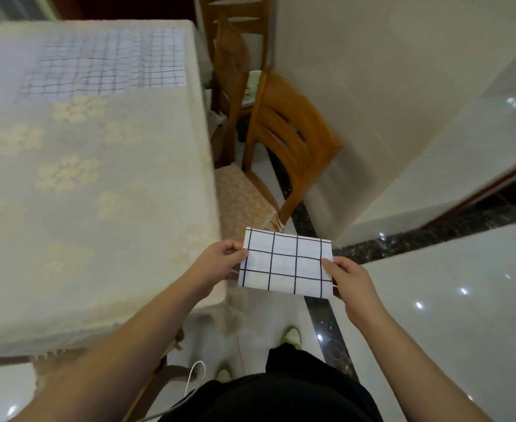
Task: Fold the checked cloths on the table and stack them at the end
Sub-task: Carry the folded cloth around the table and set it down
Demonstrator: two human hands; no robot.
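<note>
A folded white cloth with black checks [287, 263] hangs in the air beyond the table's near right corner, over the floor. My left hand [220, 263] pinches its left edge and my right hand [349, 281] pinches its right edge. More checked cloths [104, 68] lie spread flat and overlapping at the far end of the table [83, 193], which is covered with a cream flowered tablecloth.
A wooden chair [284, 135] with a cushioned seat stands close to the table's right side, a second chair [235, 41] behind it. A white wall runs on the right. The glossy tiled floor [448, 300] has a dark border strip. My feet show below.
</note>
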